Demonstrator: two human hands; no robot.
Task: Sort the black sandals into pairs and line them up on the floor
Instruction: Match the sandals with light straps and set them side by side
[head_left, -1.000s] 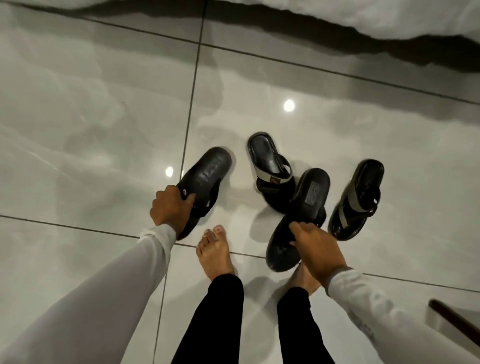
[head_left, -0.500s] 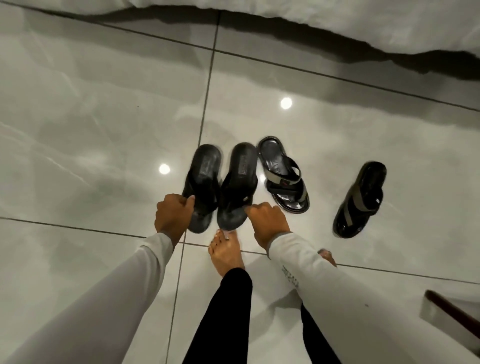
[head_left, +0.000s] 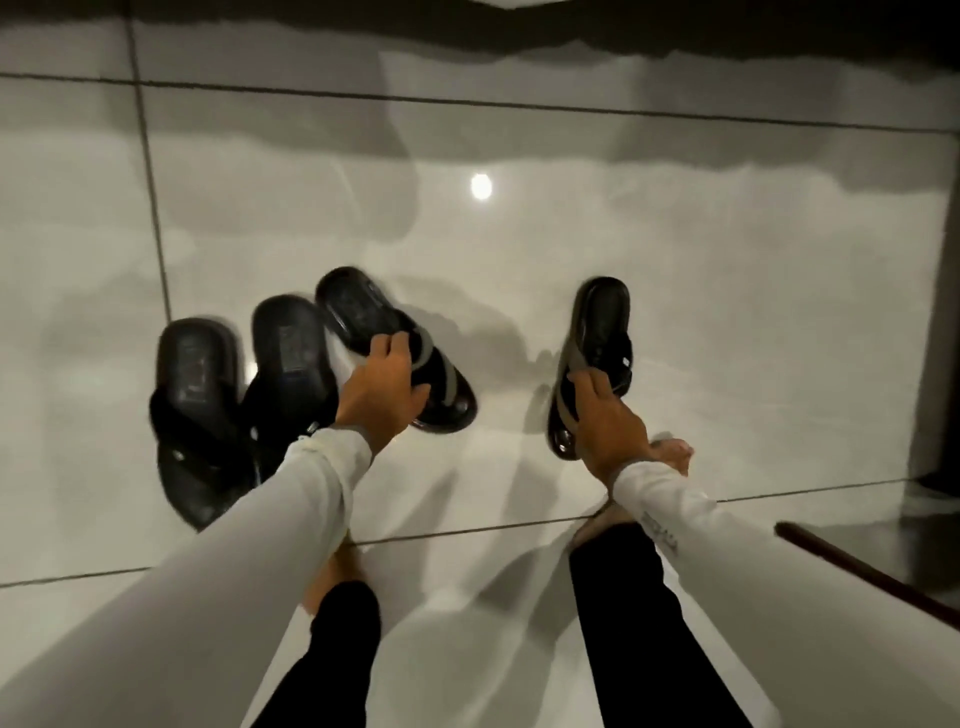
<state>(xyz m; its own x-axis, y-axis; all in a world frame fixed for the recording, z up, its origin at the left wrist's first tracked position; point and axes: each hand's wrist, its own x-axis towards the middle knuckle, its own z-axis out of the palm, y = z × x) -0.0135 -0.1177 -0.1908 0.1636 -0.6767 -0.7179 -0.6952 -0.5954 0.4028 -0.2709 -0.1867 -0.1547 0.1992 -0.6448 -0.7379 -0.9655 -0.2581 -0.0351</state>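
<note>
Two plain black sandals lie side by side on the glossy tile floor at the left, one (head_left: 195, 395) further left, the other (head_left: 291, 358) right of it. A glossy black sandal with a grey strap (head_left: 358, 312) lies at an angle beside them, and my left hand (head_left: 387, 395) grips it over the strap. Its match, another grey-strapped sandal (head_left: 602, 327), lies apart at the right, toe toward me. My right hand (head_left: 605, 426) closes on its strap and near end.
Pale glossy floor tiles (head_left: 727, 312) with dark grout lines spread all around. My bare feet (head_left: 672, 452) and black trouser legs are below the hands. A dark wooden edge (head_left: 857, 571) sits at the lower right, with a dark upright surface (head_left: 940, 312) along the right border.
Both hands have let go of the plain black pair, now resting together at left. My left hand moved onto the near grey-strapped sandal; my right hand moved right onto the far one.
</note>
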